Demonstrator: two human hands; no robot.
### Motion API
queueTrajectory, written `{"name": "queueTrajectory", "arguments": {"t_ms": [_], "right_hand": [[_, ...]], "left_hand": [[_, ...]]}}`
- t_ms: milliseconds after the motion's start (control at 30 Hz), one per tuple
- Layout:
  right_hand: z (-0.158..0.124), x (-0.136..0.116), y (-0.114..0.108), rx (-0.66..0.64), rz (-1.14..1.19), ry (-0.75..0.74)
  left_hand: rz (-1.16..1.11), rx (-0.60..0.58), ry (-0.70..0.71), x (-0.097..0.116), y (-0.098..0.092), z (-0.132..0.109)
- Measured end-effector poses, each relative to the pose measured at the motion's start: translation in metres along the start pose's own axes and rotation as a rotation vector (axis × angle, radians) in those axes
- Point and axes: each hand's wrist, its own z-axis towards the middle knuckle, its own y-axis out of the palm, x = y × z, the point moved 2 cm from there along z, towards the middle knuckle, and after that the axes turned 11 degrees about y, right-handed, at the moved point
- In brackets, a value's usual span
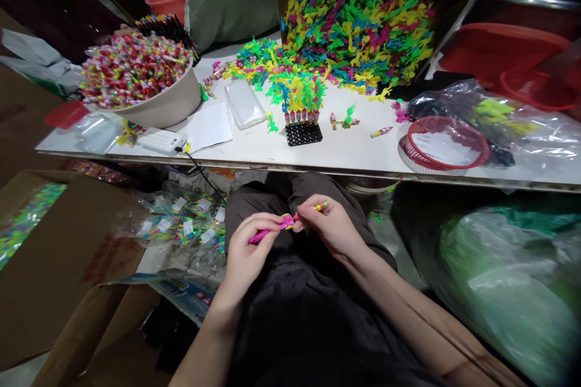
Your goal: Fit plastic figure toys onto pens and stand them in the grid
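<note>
Fingers (pixel 267 223) pinching one pink stick (pixel 258 236), one candy (pixel 314 208)

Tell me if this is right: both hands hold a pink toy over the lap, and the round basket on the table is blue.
Not quite. The left hand and right hand do hold a pink toy over the lap, but the round basket on the table is red, not blue. The head view shows it.

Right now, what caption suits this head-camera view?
Left hand and right hand hold a pink stick toy near the white table.
</note>
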Motion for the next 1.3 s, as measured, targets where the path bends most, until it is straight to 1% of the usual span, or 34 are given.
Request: {"name": "queueTrajectory", "arguments": {"t_ms": [233,500,733,800,867,967,1033,1067,1167,1233,1267,1300], "right_hand": [[-0.002,0.006,0.003,0.015,-0.014,0.014],[0.000,0.013,-0.001,0.041,0.030,0.014],[0.002,0.021,-0.006,0.040,0.062,0.045],[0.005,0.023,-0.009,0.013,0.086,0.075],[0.007,0.023,-0.015,-0.054,0.074,0.115],[0.006,0.015,-0.027,-0.167,-0.039,0.131],[0.002,0.007,-0.035,-0.218,-0.164,0.120],[0.000,0.003,-0.039,-0.252,-0.234,0.124],[-0.007,-0.003,-0.041,-0.395,-0.381,0.163],[-0.007,-0.003,-0.037,-0.441,-0.351,0.175],[-0.005,-0.002,-0.035,-0.421,-0.301,0.164],[-0.002,0.000,-0.031,-0.380,-0.240,0.145]], "left_hand": [[0.016,0.000,0.016,-0.005,0.000,-0.004],[0.041,-0.010,0.035,-0.008,0.007,-0.009],[0.059,-0.048,0.014,-0.020,0.011,-0.018],[0.044,-0.061,0.004,-0.022,0.011,-0.018],[0.009,-0.088,-0.005,-0.021,0.012,-0.015],[-0.066,-0.129,-0.019,-0.014,0.013,-0.008],[-0.119,-0.099,-0.054,-0.011,0.012,-0.005],[-0.142,-0.061,-0.089,-0.011,0.012,-0.004],[-0.215,0.104,-0.251,-0.017,0.011,-0.006],[-0.268,0.218,-0.313,-0.025,0.013,-0.008],[-0.291,0.250,-0.316,-0.029,0.015,-0.008],[-0.304,0.256,-0.312,-0.032,0.018,-0.007]]}}
